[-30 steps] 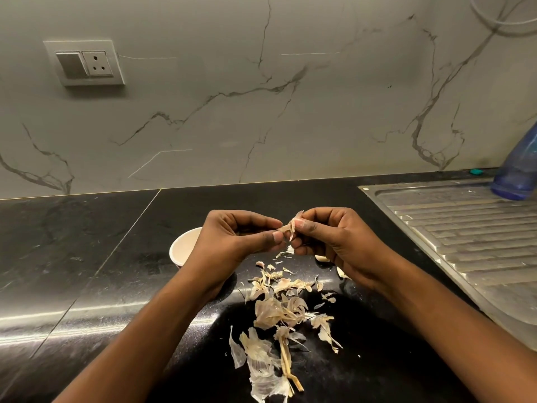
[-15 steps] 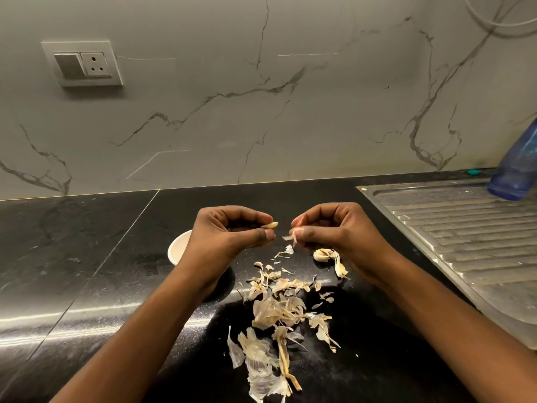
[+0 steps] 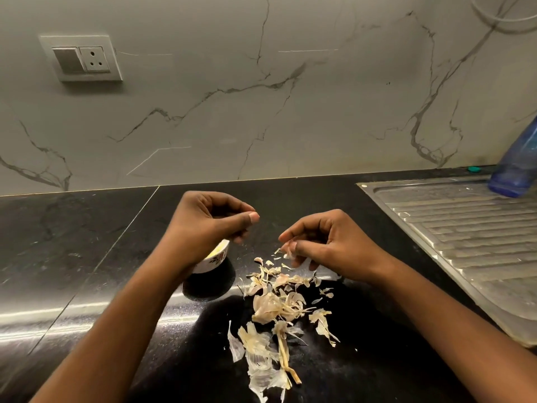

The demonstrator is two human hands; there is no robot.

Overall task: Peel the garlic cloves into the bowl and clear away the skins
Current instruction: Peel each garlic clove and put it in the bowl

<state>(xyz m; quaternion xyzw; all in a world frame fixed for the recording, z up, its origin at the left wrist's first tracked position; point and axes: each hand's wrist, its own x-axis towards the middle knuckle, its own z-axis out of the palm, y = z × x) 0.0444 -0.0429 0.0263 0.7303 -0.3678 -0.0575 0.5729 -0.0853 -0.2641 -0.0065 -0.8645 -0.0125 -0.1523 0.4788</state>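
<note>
left hand [image 3: 209, 225] hovers over a small white bowl [image 3: 216, 257] on the black worktop [image 3: 87, 257], fingers curled, thumb on forefinger; whether its grip holds a clove cannot be told. to the right, right hand [image 3: 328, 245] pinches a skin scrap [image 3: 288, 253] in a narrow grip, above the near pile of skins [image 3: 276, 309].

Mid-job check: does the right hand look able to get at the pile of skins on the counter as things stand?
Probably yes. The right hand hovers at the far edge of the skin pile, with nothing between them. Its grip pinches a skin scrap, so that would likely have to be dropped first or gathered in with the rest.
</note>
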